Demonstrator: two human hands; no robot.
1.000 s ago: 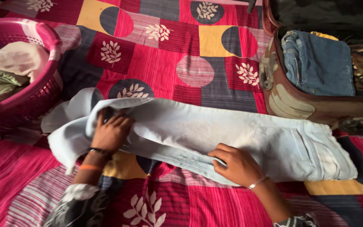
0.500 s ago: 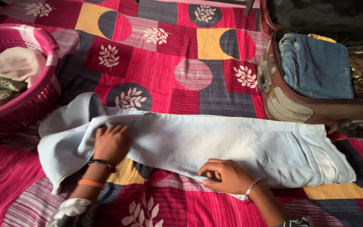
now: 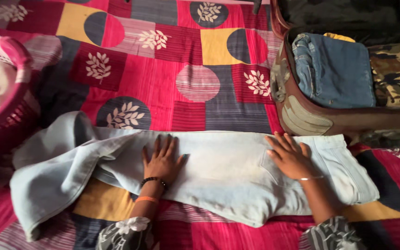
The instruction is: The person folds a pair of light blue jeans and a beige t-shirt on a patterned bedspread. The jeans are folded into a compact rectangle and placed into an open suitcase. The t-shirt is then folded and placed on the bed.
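Note:
Pale blue jeans [image 3: 223, 171] lie lengthwise across the patterned bedspread [image 3: 163, 78], legs to the left, waist to the right. My left hand [image 3: 162, 159] rests flat on the thigh part with fingers spread. My right hand [image 3: 290, 155] lies flat near the back pocket, fingers apart. Neither hand grips the cloth. The leg ends [image 3: 47, 180] lie rumpled and folded over at the left.
A pink laundry basket [image 3: 10, 115] with clothes stands at the left edge. An open suitcase [image 3: 311, 115] at the upper right holds folded blue jeans [image 3: 334, 69] and a camouflage garment [image 3: 396, 71]. The bedspread runs across the whole view.
Both hands have let go of the jeans' edge and moved to the right, now pressing flat on the cloth. The jeans lie smoother. The view has shifted right.

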